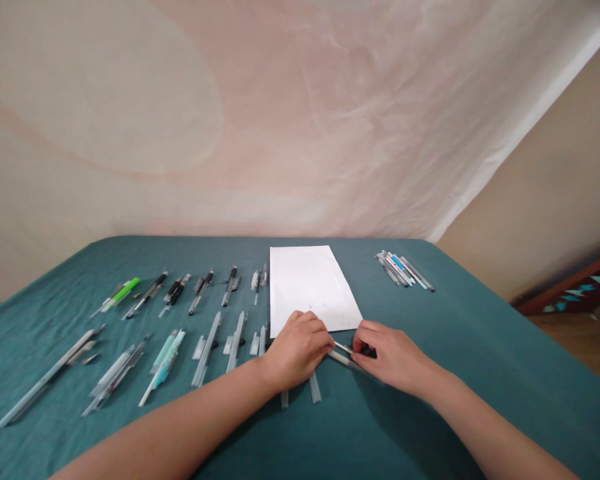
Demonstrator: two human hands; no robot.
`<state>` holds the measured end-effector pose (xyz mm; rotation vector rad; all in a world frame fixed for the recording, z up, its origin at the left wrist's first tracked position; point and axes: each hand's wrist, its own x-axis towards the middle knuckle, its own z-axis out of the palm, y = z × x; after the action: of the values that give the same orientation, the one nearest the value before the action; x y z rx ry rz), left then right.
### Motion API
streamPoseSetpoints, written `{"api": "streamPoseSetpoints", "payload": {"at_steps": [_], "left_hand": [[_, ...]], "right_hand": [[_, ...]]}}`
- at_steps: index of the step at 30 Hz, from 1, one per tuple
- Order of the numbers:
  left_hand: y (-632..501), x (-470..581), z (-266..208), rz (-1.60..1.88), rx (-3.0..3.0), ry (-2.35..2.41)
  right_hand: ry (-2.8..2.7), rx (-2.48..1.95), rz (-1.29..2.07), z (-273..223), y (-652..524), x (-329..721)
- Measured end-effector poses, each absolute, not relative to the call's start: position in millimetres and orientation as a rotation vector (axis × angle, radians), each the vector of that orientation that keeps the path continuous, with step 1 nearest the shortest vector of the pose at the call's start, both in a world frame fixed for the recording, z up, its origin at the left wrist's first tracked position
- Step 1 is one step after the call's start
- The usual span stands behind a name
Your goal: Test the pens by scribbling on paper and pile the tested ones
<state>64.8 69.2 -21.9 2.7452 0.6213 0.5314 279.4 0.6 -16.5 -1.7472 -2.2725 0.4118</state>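
My left hand [303, 350] is closed, fingers curled down just below the paper's near edge. Facing it, my right hand [390, 357] pinches at the other end of a thin white pen refill [343, 347] that spans the gap between my fingertips. A thicker pale pen tube [339, 358] lies just under it, partly hidden by both hands. Something dark shows inside the curl of my right fingers; I cannot make it out. The white sheet of paper [313, 287] lies right beyond my hands. Clear plastic pen parts [315, 388] stick out below my left hand.
Taken-apart pens stand in two rows on the left of the green cloth [480, 400], among them a bright green pen [123, 293] and a light blue one [169, 360]. A bunch of pens or refills [404, 269] lies at the back right. A pale cloth hangs behind.
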Motion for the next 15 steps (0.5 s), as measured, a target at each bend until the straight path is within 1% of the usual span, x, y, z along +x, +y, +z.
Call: {"api": "streamPoseSetpoints", "payload": {"at_steps": [4,7,13,15], "left_hand": [[70,65,-23,0.562,2.734,0.672],[70,65,-23,0.612,2.706,0.738],[68,65,-20,0.673,2.664,0.794],[68,65,-21,0.658,2.667,0.772]], "right_hand": [[-2.294,-1.773,0.35,-21,3,273],[-2.268,-1.753,0.408,-22,4,275],[-1.947,-1.66,0.885,-16,9,296],[-1.851,-1.615,0.974,-16,11,301]]}}
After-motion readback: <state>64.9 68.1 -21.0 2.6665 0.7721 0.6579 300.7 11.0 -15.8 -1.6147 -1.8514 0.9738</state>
